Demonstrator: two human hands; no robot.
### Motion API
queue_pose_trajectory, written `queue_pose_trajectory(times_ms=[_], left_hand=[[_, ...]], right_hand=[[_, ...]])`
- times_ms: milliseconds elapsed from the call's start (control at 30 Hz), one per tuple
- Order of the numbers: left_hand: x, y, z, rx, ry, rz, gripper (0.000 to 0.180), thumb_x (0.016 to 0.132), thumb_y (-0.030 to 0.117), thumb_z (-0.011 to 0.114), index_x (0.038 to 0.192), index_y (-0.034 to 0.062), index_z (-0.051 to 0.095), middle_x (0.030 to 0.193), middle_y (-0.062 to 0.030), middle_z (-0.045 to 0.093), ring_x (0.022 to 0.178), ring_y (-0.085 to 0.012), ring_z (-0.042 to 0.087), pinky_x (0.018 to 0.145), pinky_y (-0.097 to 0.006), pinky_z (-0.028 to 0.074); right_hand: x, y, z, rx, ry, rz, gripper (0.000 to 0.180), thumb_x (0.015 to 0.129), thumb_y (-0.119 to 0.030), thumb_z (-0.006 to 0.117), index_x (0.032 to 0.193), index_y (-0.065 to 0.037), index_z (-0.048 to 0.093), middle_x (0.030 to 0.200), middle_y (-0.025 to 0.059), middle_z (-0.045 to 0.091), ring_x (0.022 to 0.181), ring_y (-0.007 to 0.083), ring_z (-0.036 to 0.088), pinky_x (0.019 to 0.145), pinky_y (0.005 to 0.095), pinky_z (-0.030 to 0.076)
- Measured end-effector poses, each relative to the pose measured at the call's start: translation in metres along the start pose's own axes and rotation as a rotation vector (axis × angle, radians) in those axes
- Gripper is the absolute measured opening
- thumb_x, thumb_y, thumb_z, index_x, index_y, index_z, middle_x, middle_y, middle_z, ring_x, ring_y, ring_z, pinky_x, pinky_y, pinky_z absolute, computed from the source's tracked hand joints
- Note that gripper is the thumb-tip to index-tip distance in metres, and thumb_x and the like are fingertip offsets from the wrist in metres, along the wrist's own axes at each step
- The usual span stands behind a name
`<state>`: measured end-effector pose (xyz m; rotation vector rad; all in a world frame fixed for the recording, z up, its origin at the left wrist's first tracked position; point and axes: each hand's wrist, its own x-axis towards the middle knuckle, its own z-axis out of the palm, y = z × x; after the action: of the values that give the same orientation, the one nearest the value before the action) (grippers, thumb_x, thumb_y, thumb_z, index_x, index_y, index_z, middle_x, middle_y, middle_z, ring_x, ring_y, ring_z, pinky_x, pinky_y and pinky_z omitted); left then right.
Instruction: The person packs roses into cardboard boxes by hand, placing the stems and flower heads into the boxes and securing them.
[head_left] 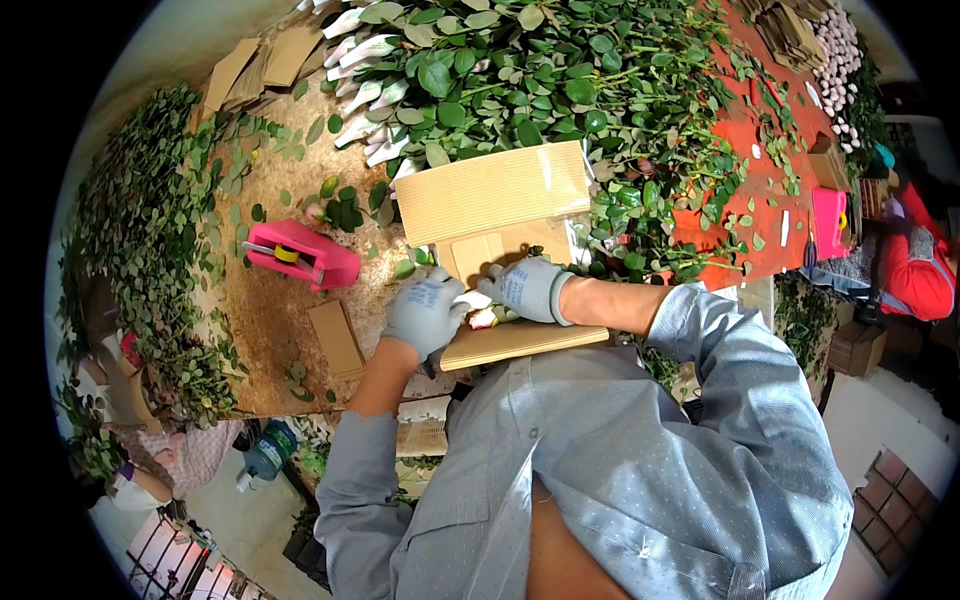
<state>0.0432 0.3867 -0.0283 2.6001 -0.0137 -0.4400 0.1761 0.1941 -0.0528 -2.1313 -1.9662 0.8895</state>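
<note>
Two gloved hands meeting close in front of the chest

The left hand (pixel 425 310), wearing a grey knit glove, is curling its fingers inward toward the right, its bare forearm rising from a rolled blue sleeve. The right hand (pixel 527 288), gloved alike, is lying palm down with fingers pointing left, its forearm coming in from the right, elbow bent.

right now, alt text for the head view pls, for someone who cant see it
Two grey-gloved hands, left hand and right hand, meet over a flower bud on a folded sheet of corrugated cardboard at a workbench. A pink tape dispenser sits to the left, and a mass of leafy green stems lies beyond.
</note>
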Motion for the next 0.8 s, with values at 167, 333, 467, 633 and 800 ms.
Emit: queue_pose_trajectory(times_ms=[167, 333, 467, 633, 800], left_hand=[[0.006, -0.006, -0.005, 0.322, -0.089, 0.109, 0.012, 0.09, 0.021, 0.065, 0.093, 0.0114, 0.071, 0.098, -0.0109, 0.066, 0.096, -0.0296, 0.066, 0.082, -0.044, 0.05], [-0.009, -0.034, -0.031, 0.608, -0.373, -0.326, 0.021, 0.088, 0.017, 0.061, 0.105, 0.0131, 0.073, 0.11, -0.0111, 0.069, 0.103, -0.0276, 0.067, 0.087, -0.047, 0.047], [-0.045, -0.032, -0.062, 0.268, -0.112, -0.328, 0.026, 0.088, 0.023, 0.066, 0.109, 0.0086, 0.072, 0.11, -0.015, 0.068, 0.103, -0.0334, 0.066, 0.09, -0.049, 0.05], [-0.057, -0.002, -0.062, -0.405, -0.07, -0.146, 0.044, 0.093, 0.035, 0.068, 0.124, 0.0038, 0.066, 0.117, -0.0189, 0.067, 0.106, -0.0381, 0.066, 0.093, -0.044, 0.052], [-0.065, 0.032, -0.062, -0.497, -0.132, 0.009, 0.049, 0.095, 0.032, 0.07, 0.132, 0.0004, 0.061, 0.116, -0.0221, 0.066, 0.101, -0.0355, 0.067, 0.088, -0.042, 0.053]], right_hand=[[0.004, 0.003, -0.001, 0.067, -0.002, -0.003, 0.049, 0.095, -0.011, 0.055, 0.143, -0.005, 0.047, 0.132, 0.0212, 0.062, 0.114, 0.0371, 0.067, 0.089, 0.0454, 0.058], [0.001, -0.005, -0.011, 0.054, -0.061, 0.011, 0.051, 0.096, -0.01, 0.054, 0.146, -0.005, 0.044, 0.135, 0.0227, 0.061, 0.115, 0.0382, 0.067, 0.089, 0.0459, 0.057], [-0.002, -0.007, -0.017, 0.008, -0.057, -0.09, 0.046, 0.097, -0.014, 0.052, 0.141, -0.003, 0.047, 0.128, 0.0238, 0.064, 0.108, 0.0381, 0.069, 0.089, 0.047, 0.056], [0.007, -0.018, -0.035, -0.046, -0.217, -0.066, 0.036, 0.099, -0.019, 0.051, 0.129, 0.0, 0.054, 0.106, 0.0216, 0.072, 0.097, 0.0384, 0.072, 0.084, 0.0477, 0.057], [0.006, -0.019, -0.019, -0.062, -0.1, -0.035, 0.031, 0.101, -0.021, 0.048, 0.123, -0.001, 0.057, 0.101, 0.0217, 0.073, 0.091, 0.0381, 0.073, 0.077, 0.0483, 0.057]])
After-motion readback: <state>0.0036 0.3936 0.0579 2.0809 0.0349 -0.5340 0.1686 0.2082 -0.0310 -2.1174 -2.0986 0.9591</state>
